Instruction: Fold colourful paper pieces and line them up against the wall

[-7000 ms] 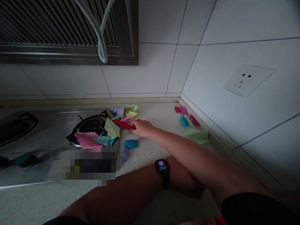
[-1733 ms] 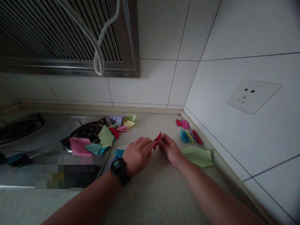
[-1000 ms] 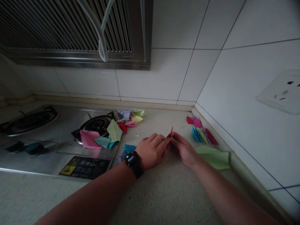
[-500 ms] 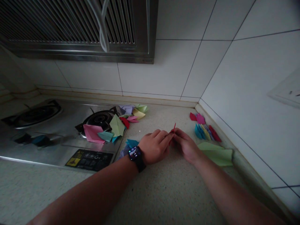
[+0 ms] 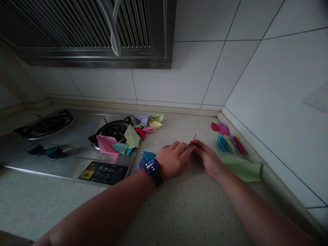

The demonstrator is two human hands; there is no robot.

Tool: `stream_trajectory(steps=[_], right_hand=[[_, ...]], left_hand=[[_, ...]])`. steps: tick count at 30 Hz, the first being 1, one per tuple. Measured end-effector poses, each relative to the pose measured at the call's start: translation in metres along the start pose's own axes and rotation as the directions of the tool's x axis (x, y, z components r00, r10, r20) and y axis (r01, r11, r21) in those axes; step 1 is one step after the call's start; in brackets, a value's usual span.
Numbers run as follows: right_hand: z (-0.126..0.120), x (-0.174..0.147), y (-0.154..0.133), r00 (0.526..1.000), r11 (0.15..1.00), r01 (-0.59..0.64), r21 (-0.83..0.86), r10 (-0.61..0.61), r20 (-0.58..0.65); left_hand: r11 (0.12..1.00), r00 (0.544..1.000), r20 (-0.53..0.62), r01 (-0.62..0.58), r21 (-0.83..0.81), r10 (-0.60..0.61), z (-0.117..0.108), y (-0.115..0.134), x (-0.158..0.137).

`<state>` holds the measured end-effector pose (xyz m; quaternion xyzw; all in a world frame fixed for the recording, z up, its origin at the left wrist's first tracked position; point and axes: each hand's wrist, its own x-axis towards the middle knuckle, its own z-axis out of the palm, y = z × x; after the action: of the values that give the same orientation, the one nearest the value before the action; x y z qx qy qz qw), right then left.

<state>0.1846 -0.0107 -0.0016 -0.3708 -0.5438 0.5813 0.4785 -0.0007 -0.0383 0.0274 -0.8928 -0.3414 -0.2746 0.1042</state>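
Observation:
Between my two hands is a small folded piece of red paper (image 5: pixel 194 138), mostly hidden by the fingers, with a thin tip sticking up. My left hand (image 5: pixel 174 159), with a dark watch (image 5: pixel 152 166) on the wrist, is closed with its fingertips on the paper. From the other side, my right hand (image 5: pixel 207 159) pinches the same red paper. Just behind my left wrist lies a blue folded paper (image 5: pixel 148 155). A light green sheet of paper (image 5: pixel 242 168) rests beside my right wrist, partly covered by it.
Several folded coloured papers, among them a pink one (image 5: pixel 106 145), lie on and beside the gas stove (image 5: pixel 77 143). More small folded papers, including a red one (image 5: pixel 240 145), sit along the right wall. A range hood (image 5: pixel 102 61) hangs above the stove.
The view has shifted slightly, so the scene sits a little further right. Both hands stay together on the red paper, with almost the same grip.

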Motion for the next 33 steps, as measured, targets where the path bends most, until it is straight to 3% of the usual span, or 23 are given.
stream_trajectory(steps=[33], right_hand=[[0.0029,0.0012,-0.0002,0.998,0.999,-0.037,0.022,0.038,-0.040]], left_hand=[[1.000,1.000,-0.008,0.002,0.001,-0.002,0.0000,0.0009,0.0001]])
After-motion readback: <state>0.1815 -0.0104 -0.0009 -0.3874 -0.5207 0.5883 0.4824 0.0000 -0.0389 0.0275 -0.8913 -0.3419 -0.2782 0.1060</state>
